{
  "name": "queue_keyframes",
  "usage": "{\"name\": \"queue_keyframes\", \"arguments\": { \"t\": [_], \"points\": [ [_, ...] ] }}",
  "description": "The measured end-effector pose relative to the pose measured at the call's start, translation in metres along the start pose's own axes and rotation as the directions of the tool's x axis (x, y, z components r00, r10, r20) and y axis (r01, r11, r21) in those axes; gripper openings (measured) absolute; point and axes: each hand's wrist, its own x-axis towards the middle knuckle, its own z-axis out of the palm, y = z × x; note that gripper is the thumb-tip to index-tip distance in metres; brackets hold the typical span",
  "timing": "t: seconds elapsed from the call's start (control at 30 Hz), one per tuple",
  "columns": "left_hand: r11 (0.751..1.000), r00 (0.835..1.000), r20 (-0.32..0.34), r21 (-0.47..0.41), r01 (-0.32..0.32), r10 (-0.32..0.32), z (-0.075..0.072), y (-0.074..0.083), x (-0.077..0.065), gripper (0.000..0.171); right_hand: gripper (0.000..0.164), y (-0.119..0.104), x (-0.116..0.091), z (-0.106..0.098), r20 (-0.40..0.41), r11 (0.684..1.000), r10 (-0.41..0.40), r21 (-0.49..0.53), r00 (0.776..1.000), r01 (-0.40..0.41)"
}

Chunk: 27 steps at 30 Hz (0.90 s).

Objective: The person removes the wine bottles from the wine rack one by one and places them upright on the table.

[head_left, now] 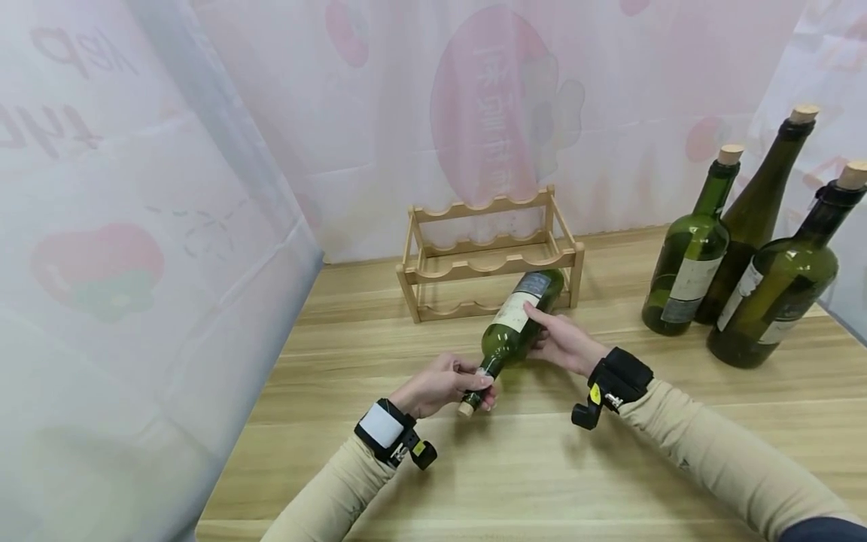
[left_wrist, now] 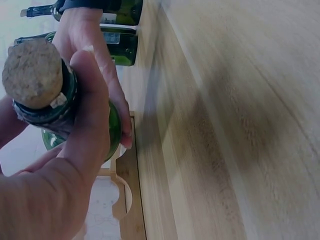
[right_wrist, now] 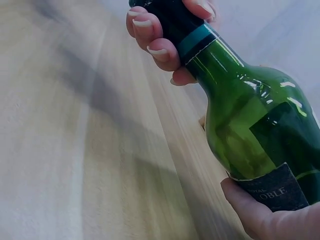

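A green wine bottle with a cork is held tilted, neck toward me, its base at the right part of the wooden wine rack's lower level. My left hand grips its neck just behind the cork, the thumb along one side and fingers around the other. My right hand holds the body, its thumb on the pale label and the other fingers underneath. In the right wrist view, a dark label shows beside that hand. The wooden wine rack has scalloped rails; whether the base touches it, I cannot tell.
Several corked green bottles stand at the right: a shorter bottle, a tall slim bottle and a wide bottle. Behind the rack hangs a printed curtain, which also runs along the left edge of the wooden table.
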Motion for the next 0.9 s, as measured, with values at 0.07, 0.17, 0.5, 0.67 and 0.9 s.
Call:
{"name": "queue_keyframes", "arguments": {
  "t": [0.07,0.17,0.5,0.67,0.9],
  "points": [
    [1.000,1.000,0.004,0.003,0.002,-0.002,0.000,0.000,-0.002,0.043,0.075,0.001,-0.002,0.002,0.003,1.000,0.001,0.006,1.000,-0.001],
    [1.000,1.000,0.007,0.005,0.012,-0.012,0.000,0.001,-0.006,0.044,0.075,0.002,-0.006,0.005,0.001,1.000,0.001,0.003,1.000,-0.001],
    [1.000,1.000,0.028,0.014,-0.008,0.008,0.002,0.003,-0.017,0.043,0.075,0.006,-0.013,0.011,-0.009,1.000,0.005,0.026,1.000,-0.005],
    [1.000,1.000,0.020,0.014,-0.008,0.008,0.003,0.004,-0.022,0.043,0.075,0.007,-0.016,0.014,-0.013,0.999,0.008,0.034,1.000,-0.007],
    [1.000,1.000,0.001,0.005,-0.005,0.005,0.006,0.003,-0.028,0.043,0.074,0.008,-0.022,0.018,-0.023,0.999,0.007,0.034,1.000,-0.006]
  ]
}}
